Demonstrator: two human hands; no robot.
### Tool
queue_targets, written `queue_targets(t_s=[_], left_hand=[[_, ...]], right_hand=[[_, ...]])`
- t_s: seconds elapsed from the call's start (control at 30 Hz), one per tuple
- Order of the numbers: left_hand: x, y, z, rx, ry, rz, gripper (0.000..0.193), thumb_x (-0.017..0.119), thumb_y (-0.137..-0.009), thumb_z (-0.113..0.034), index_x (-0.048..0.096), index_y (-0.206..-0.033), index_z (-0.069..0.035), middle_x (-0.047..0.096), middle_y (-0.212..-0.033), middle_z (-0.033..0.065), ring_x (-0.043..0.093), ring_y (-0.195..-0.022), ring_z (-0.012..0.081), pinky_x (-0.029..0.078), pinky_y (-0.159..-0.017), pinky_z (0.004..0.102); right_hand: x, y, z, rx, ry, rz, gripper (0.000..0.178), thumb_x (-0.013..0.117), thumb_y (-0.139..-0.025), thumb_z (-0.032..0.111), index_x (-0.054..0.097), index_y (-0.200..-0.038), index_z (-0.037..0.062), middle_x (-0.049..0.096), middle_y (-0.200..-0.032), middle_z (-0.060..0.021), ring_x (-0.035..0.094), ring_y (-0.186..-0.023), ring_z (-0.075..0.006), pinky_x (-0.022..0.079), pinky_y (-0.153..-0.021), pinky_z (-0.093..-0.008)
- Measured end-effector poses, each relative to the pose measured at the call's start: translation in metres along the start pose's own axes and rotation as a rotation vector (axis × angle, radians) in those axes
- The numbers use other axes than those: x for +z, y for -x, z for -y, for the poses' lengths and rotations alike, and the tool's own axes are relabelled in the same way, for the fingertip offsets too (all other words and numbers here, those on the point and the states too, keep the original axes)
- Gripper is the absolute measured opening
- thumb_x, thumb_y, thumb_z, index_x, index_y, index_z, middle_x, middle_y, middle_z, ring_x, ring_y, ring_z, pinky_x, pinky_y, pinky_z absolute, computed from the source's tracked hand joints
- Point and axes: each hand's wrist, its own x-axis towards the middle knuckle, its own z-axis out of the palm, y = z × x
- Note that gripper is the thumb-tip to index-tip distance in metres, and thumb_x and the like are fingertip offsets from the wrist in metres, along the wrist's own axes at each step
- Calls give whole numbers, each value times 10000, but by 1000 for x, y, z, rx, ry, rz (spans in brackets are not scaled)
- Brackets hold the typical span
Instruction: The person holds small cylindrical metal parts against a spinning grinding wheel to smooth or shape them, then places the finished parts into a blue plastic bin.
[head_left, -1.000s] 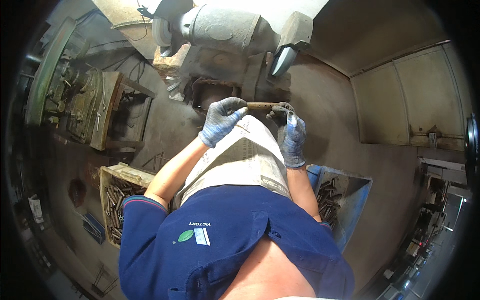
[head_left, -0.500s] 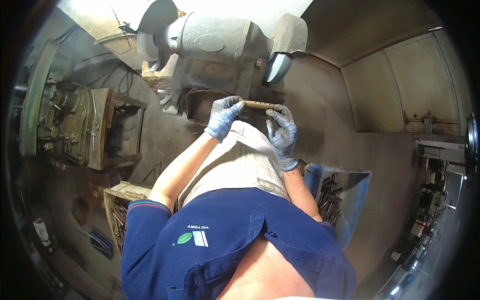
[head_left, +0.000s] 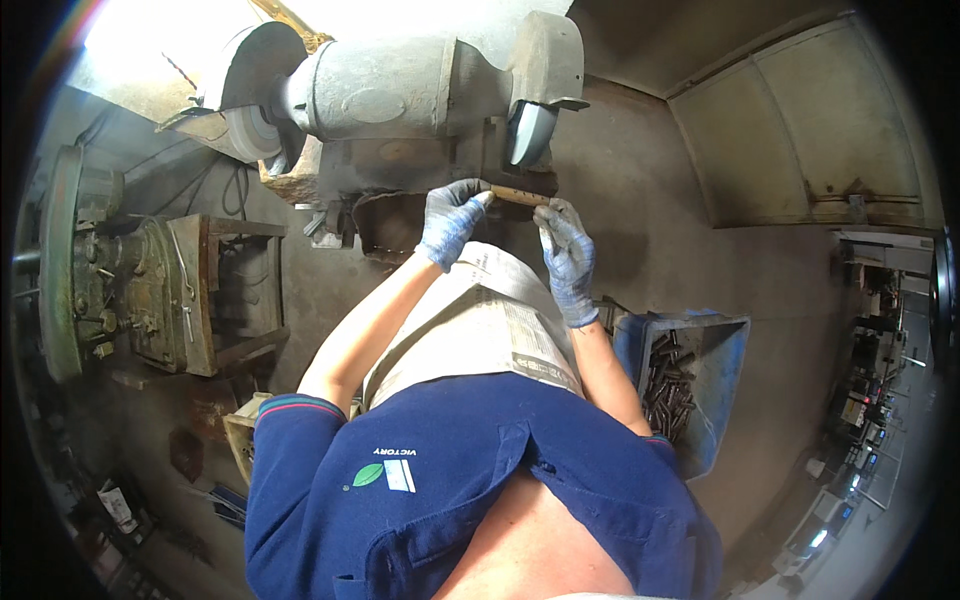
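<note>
Brown metal rod (head_left: 519,195), with a row of small dark holes along its visible face, is in both hands on the wearer's side of the bench grinder (head_left: 385,90), below its right half and clear of both wheels. The rod lies crosswise, its right end slightly nearer the wearer.

Left hand (head_left: 453,220), in a grey-and-blue glove, pinches the rod's left end between thumb and fingers. Right hand (head_left: 568,262), gloved alike, pinches the right end; the exact finger contact there is too small to confirm.

Grinder carries a pale wheel (head_left: 252,134) at its left end and a bluish-grey wheel (head_left: 532,135) under the guard at its right end. Below the grinder's middle, beyond the left hand, is a dark, rough-edged opening (head_left: 390,228).

Left of the grinder and nearer the wearer stands a worn green machine (head_left: 140,290). To the grinder's lower right, beside the wearer's right forearm, a blue crate (head_left: 722,390) holds dark metal pieces (head_left: 668,385). Directly on the grinder's near side, a pale printed covering (head_left: 490,330) lies over the wearer's front, below the dark blue shirt (head_left: 480,430).
</note>
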Motion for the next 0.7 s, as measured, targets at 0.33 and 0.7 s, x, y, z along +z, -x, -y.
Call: queue_targets(t_s=[0.33, 0.7], left_hand=[[22, -34, 16, -159, 206, -105, 86, 597, -840, 3, 618, -922, 23, 650, -818, 99, 634, -695, 165, 566, -640, 300], [38, -47, 29, -196, 231, -154, 63, 592, -849, -5, 621, -893, 30, 649, -813, 103, 629, -671, 174, 568, -650, 301]], right_hand=[[-9, -34, -16, 19, 152, 25, 255, 661, -767, -28, 635, -1021, -29, 619, -1084, -106, 550, -1093, -190, 431, -937, -280], [-23, -46, -41, 188, -95, -14, 160, 626, -817, -3, 661, -973, -2, 650, -951, -66, 602, -897, -131, 471, -792, -247]])
